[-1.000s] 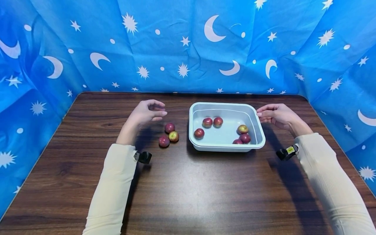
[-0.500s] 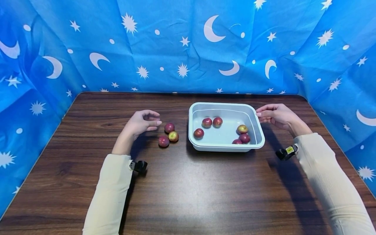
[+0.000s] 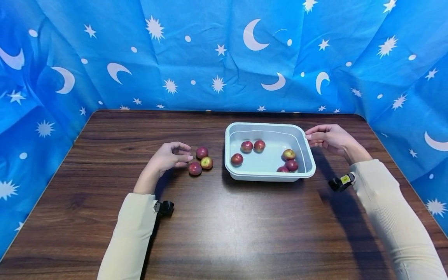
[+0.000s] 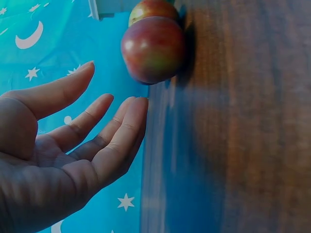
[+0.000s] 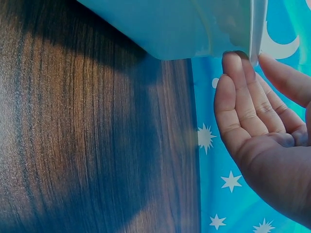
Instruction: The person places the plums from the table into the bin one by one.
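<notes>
Our left hand (image 3: 170, 156) hovers with fingers loosely spread, holding nothing, just beside three plums (image 3: 200, 160) on the table (image 3: 224, 217). Our right hand (image 3: 329, 138) pinches the far right rim of the tub (image 3: 304, 142), fingers under and thumb seemingly on top, though the view is partial. Five more plums lie inside the tub.

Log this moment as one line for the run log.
left hand: open, beside three table fruits | right hand: pinches tray rim | tray holds six fruits
</notes>
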